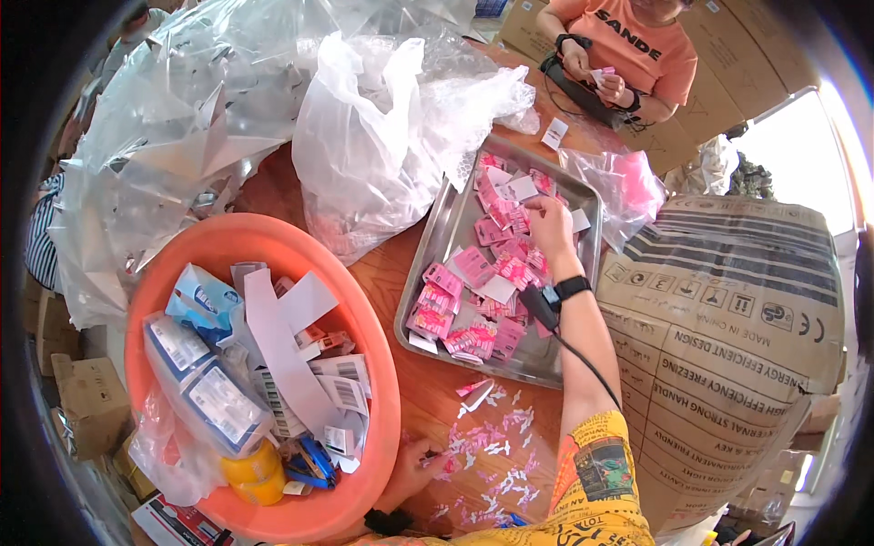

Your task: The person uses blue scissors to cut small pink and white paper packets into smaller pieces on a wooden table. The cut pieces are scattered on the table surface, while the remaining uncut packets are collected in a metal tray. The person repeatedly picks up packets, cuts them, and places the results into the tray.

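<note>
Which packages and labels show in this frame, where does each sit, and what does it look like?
Pink packets: small flat sachets heaped in the metal tray; the right hand touches them.
Blue-and-white pouches: soft rectangles in the orange basin.
White label strips: barcoded, in the basin.
Cardboard box: brown, black symbols, at right.
Left hand: beside pink scraps.

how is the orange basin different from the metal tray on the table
The orange basin is round, deep plastic; the metal tray is rectangular, shallow and shiny. The basin holds white label strips and blue-white packets; the tray holds small pink packets, where the right hand reaches. Both sit on the wooden table.
</note>
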Available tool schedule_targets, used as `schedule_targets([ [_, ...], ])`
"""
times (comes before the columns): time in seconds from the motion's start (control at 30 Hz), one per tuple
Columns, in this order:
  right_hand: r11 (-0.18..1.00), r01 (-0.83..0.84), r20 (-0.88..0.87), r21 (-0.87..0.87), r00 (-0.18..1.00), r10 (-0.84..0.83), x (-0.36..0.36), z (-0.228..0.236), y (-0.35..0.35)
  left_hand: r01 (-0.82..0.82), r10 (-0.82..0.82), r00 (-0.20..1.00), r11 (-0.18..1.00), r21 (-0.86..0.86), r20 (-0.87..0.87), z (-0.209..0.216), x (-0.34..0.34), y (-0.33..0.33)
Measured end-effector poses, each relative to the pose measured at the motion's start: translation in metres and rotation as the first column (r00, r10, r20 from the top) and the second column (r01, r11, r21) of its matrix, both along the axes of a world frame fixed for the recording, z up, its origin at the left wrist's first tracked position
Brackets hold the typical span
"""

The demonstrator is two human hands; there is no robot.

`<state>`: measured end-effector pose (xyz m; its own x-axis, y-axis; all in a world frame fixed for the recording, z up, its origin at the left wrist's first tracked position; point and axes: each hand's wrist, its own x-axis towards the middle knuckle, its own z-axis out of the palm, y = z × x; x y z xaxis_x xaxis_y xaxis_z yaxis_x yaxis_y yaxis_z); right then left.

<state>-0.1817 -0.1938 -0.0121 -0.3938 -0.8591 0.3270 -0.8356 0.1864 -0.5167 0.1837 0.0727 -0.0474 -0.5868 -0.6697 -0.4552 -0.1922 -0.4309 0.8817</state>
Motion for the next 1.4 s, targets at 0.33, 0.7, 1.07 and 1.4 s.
schedule_targets([
  [0.33, 0.948, -0.125, -0.128, 0.292, 0.977, 0.168, 0.030, -0.005, -0.025, 0.010, -0.010, 1.000, 1.000, -0.011, 0.000, 0.000, 0.002, 0.000],
  [0.7, 0.925, -0.117, -0.218, 0.363, 0.954, 0.206, 0.050, 0.006, -0.002, -0.016, 0.012, 0.999, 0.993, -0.121, -0.030, 0.002, 0.001, -0.001],
  [1.07, 0.970, -0.148, -0.091, 0.193, 0.982, 0.168, 0.061, -0.020, -0.005, 0.000, -0.005, 0.998, 0.996, -0.094, -0.059, 0.005, 0.002, -0.002],
  [1.4, 0.958, -0.248, 0.758, -0.146, 0.594, 0.269, 0.046, 0.072, 0.120, -0.058, 0.054, 0.994, 0.997, -0.042, -0.090, -0.011, -0.002, 0.005],
])
